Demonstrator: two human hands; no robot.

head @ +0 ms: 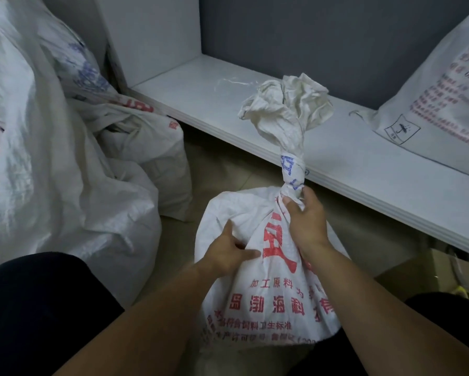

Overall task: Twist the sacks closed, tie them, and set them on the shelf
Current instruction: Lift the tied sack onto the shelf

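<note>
Your right hand curls tight round the twisted neck of the sack; your left hand presses its side, fingers fairly straight; it stands on the floor before the front edge of the shelf.

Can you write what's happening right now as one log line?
sack: neck twisted, not shelved | right hand: grips neck | left hand: presses its side | shelf: holds another sack

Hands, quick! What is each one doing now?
Left hand: open, pressing the side of the sack.
Right hand: closed round the twisted neck.
</note>
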